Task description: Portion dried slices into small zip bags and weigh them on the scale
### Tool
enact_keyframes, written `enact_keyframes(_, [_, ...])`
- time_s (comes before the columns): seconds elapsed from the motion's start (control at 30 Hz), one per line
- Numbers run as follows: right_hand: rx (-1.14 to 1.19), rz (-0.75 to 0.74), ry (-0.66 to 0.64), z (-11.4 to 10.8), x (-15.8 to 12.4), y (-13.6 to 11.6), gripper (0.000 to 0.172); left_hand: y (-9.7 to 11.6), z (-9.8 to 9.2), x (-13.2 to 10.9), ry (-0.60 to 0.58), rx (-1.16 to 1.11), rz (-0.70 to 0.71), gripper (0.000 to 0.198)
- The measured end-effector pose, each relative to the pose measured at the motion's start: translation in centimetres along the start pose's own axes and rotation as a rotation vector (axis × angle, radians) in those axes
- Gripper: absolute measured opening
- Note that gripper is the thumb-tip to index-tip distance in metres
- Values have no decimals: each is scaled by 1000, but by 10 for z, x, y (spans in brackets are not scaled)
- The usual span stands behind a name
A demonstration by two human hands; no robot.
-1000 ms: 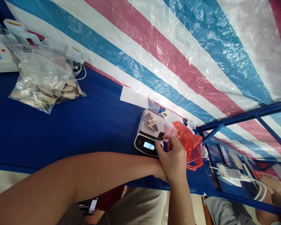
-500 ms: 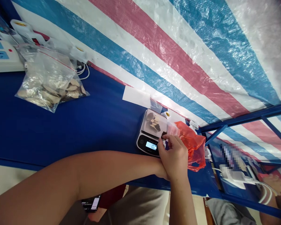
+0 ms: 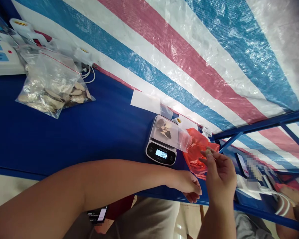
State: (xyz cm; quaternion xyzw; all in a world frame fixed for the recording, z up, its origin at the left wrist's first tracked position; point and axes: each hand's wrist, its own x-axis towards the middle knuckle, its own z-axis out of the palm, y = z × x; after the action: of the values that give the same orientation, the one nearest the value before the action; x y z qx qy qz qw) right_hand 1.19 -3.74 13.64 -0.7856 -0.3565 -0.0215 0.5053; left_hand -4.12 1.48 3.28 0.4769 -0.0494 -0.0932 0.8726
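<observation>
A small digital scale (image 3: 161, 145) sits on the blue table (image 3: 72, 132) with several dried slices (image 3: 164, 128) on its pan and a lit display. My right hand (image 3: 220, 172) hovers over a red plastic bag (image 3: 198, 151) just right of the scale, its fingertips pinched on a small pale piece (image 3: 208, 151). My left hand (image 3: 189, 187) rests near the table's front edge below the scale, fingers curled loosely with nothing seen in them.
A clear zip bag of dried slices (image 3: 51, 89) lies at the far left beside a white power strip (image 3: 2, 58) and cables. A white paper slip (image 3: 146, 101) lies behind the scale. A striped tarp (image 3: 189, 49) hangs behind; a blue frame (image 3: 261, 124) stands right.
My right hand has left the edge of the scale pan and swung right over the red bag, now pinching a small piece. My left hand is uncovered below.
</observation>
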Motion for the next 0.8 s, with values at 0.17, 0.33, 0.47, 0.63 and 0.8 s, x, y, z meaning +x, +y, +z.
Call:
enact_keyframes(0.17, [50,221,-48,-12,4,20,42,5,1,-1,11,-23,-131,8])
enact_keyframes(0.33, [36,232,-87,5,9,32,39,8,2,-3,30,-31,-154,4])
enact_keyframes(0.47, [-134,93,-67,13,20,38,37,5,1,-1,19,-24,-158,1])
enact_keyframes(0.63, [-221,15,-92,17,31,42,36,5,0,0,7,-29,-166,3])
enact_keyframes(0.8, [-129,-39,-268,21,42,40,33,4,0,3,14,-43,-193,4])
